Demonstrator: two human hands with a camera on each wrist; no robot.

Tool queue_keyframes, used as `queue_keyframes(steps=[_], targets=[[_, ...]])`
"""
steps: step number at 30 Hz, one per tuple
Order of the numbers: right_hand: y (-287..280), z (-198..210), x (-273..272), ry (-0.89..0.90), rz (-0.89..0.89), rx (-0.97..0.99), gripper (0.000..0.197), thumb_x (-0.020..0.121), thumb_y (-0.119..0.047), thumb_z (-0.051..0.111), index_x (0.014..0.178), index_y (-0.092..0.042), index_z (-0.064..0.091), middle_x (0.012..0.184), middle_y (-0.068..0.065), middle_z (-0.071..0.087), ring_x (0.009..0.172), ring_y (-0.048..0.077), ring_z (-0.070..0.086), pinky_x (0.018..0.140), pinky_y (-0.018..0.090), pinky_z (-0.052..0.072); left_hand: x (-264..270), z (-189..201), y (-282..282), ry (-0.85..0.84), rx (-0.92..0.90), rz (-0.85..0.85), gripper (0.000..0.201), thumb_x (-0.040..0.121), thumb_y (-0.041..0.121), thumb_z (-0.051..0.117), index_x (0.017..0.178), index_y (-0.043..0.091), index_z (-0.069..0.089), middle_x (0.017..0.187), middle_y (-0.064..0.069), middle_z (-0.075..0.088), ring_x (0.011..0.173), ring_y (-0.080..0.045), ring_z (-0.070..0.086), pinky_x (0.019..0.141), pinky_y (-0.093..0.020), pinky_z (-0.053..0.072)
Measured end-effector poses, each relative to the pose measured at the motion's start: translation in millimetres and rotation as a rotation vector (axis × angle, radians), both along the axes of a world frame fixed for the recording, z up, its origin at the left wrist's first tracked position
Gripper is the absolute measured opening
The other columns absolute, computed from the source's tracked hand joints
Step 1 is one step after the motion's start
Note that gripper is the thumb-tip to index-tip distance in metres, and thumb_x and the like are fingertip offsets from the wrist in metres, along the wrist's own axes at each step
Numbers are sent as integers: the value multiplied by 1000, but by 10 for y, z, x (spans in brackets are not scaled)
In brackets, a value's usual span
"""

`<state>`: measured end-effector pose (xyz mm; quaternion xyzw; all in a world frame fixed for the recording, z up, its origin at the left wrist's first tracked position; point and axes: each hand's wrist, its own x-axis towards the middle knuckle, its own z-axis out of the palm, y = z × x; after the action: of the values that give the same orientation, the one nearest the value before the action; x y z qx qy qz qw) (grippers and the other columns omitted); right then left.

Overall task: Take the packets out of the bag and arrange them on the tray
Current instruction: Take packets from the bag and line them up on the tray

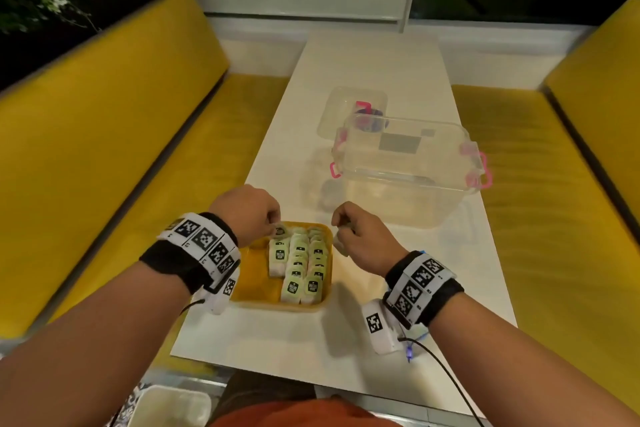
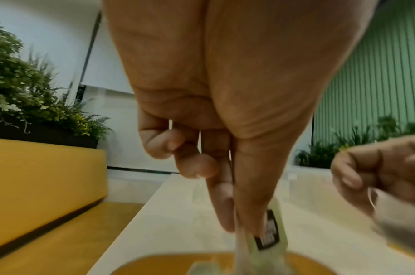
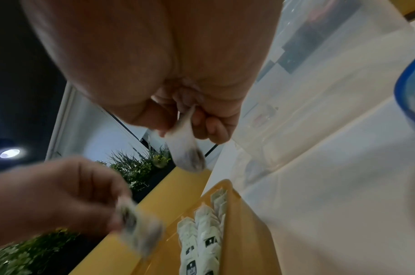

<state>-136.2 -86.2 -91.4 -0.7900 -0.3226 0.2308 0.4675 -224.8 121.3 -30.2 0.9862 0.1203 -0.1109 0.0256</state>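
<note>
A yellow tray [image 1: 252,274] sits on the white table in front of me, with several pale green packets [image 1: 301,263] laid in overlapping rows on its right side. My left hand [image 1: 273,224] pinches one packet [image 1: 280,230] over the tray's far left corner; the left wrist view shows that packet [image 2: 270,236] hanging from thumb and finger. My right hand [image 1: 341,227] pinches another packet [image 1: 341,246] just outside the tray's far right corner. In the right wrist view this packet [image 3: 187,148] dangles above the tray [image 3: 244,223]. A faint clear bag [image 1: 318,184] lies just beyond the tray.
A clear plastic box with pink latches [image 1: 408,163] stands on the table beyond my right hand, its lid [image 1: 349,107] lying behind it. Yellow benches run along the left [image 1: 104,166] and right [image 1: 554,184] of the narrow table [image 1: 363,62].
</note>
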Motion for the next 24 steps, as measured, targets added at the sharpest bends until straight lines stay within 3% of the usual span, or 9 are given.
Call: queue_keyframes(steps=[4,7,10,13,14,16,19,24], targets=[[-27,-74,66,-96,4,-75,23,88,-6,57,104,-21,55,91,-4,60,78,13,57,71,20,45,39,-335,58,317,33,-40,13,82,22,72,95,25,73,98,6,71,91,-14,65,75,-28,52],[-44,-115,111,-94,-26,-67,26,86,-4,62,106,-20,60,88,-10,60,72,0,54,68,7,41,81,-550,63,445,42,-93,15,79,22,76,93,24,73,98,6,71,91,-15,65,72,-25,48],[-40,-124,140,-87,-79,-55,17,83,-6,69,91,-21,67,72,-15,58,60,1,50,63,11,40,139,-682,60,438,40,-92,13,79,19,73,92,23,72,99,4,72,90,-15,65,74,-26,49],[-32,-97,145,-19,-111,-34,14,84,-11,71,78,-22,68,65,-8,65,57,12,62,59,26,52,197,-732,51,397,49,-89,17,81,21,71,98,24,73,102,3,71,92,-18,65,76,-28,51],[-30,-84,139,19,-114,-34,11,85,-11,71,79,-20,69,65,-3,67,56,17,65,56,29,54,213,-743,48,386,49,-90,18,81,22,71,99,24,73,103,2,70,92,-18,65,76,-28,50],[-27,-67,128,53,-110,-35,9,87,-11,71,82,-18,69,62,3,65,49,17,62,50,26,53,238,-762,50,369,47,-90,18,81,23,71,99,25,72,104,2,69,92,-19,64,75,-28,50],[-12,-78,126,12,-82,-48,19,85,-3,68,84,-23,68,65,4,66,47,11,55,52,21,50,254,-784,63,352,35,-82,18,81,24,72,99,26,71,105,2,69,93,-19,64,77,-28,50],[15,-106,103,61,-83,-28,24,83,3,67,94,-18,65,78,1,67,48,7,54,52,23,50,239,-712,78,298,-23,-36,23,80,33,74,101,25,69,103,5,69,92,-16,63,73,-26,47]])
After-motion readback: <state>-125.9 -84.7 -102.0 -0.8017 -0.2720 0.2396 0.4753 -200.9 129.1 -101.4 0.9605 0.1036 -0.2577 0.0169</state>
